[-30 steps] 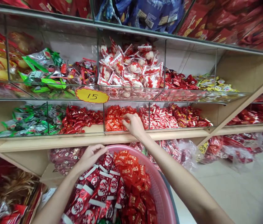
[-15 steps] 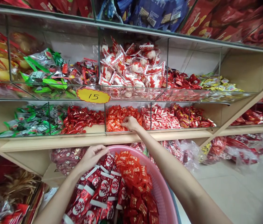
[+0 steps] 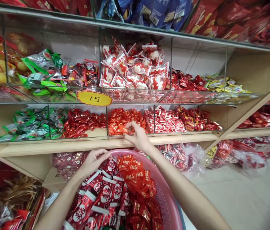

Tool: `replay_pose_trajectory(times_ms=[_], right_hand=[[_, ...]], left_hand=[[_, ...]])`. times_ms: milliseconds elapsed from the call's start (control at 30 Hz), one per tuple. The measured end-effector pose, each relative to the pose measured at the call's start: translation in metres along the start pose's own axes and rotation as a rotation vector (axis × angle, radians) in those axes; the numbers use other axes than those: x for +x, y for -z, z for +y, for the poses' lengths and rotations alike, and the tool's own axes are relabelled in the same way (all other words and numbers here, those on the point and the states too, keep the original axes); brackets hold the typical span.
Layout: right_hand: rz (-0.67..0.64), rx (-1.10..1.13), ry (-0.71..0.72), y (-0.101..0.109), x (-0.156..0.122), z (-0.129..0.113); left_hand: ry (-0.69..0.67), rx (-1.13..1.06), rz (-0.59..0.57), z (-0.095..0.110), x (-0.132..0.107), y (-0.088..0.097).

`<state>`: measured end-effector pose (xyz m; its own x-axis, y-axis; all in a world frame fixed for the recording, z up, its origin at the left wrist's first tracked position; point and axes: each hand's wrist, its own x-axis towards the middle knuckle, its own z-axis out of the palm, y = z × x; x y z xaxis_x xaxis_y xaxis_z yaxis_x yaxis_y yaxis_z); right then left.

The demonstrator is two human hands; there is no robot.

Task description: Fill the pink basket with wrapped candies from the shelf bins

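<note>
My right hand (image 3: 138,138) is at the front of the lower shelf compartment, its fingers and thumb closed on an orange-wrapped candy (image 3: 124,128). Behind it lies a pile of the same orange-wrapped candies (image 3: 118,115). My left hand (image 3: 96,160) is curled over the far rim of a pink plastic basket (image 3: 172,195), holding it. In the basket, red packets with white ends (image 3: 106,193) fill the left side. Orange-wrapped candies (image 3: 135,172) are heaped at the upper right, with darker red candies (image 3: 146,212) below them.
A wooden shelf edge (image 3: 82,146) and clear dividers (image 3: 154,119) bound the compartments. Above hangs a yellow price tag (image 3: 94,98) reading 15. Red-and-white sweets (image 3: 135,68) and green packets (image 3: 36,123) fill other bins. Bagged goods (image 3: 178,156) lie under the shelf.
My right hand has drawn back from the orange pile toward the shelf's front edge, bringing up an orange-wrapped candy. My left hand stays at the basket rim.
</note>
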<state>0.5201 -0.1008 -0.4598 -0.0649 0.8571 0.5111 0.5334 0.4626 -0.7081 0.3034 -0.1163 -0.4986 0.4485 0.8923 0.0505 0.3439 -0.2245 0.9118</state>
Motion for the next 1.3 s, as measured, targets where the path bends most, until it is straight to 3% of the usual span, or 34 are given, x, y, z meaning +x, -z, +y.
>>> replay_pose_trajectory(times_ms=[133,233,467,933,1033,1167,1300], right_hand=[[-0.085,-0.152,0.109,-0.012,-0.043,-0.017],[-0.152,-0.246,0.137,-0.023,-0.056,-0.017],[-0.223,-0.3,0.166,-0.037,-0.061,-0.013],[-0.294,-0.135,0.135,-0.04,-0.071,-0.017],[-0.275,0.157,0.023,-0.041,-0.068,-0.018],[-0.353,0.617,-0.311,-0.044,-0.065,-0.018],[-0.44,0.759,-0.524,-0.045,-0.064,-0.015]], left_hand=[[-0.016,-0.013,0.025,0.0,0.0,0.0],[-0.018,-0.067,0.07,0.001,-0.002,0.0],[-0.036,-0.049,0.016,0.005,-0.004,-0.002],[-0.046,-0.009,0.013,0.0,-0.005,0.0],[-0.054,-0.017,0.027,0.001,-0.005,0.0],[-0.035,0.004,0.058,0.004,-0.006,0.001],[-0.02,0.011,0.05,0.004,-0.006,0.001]])
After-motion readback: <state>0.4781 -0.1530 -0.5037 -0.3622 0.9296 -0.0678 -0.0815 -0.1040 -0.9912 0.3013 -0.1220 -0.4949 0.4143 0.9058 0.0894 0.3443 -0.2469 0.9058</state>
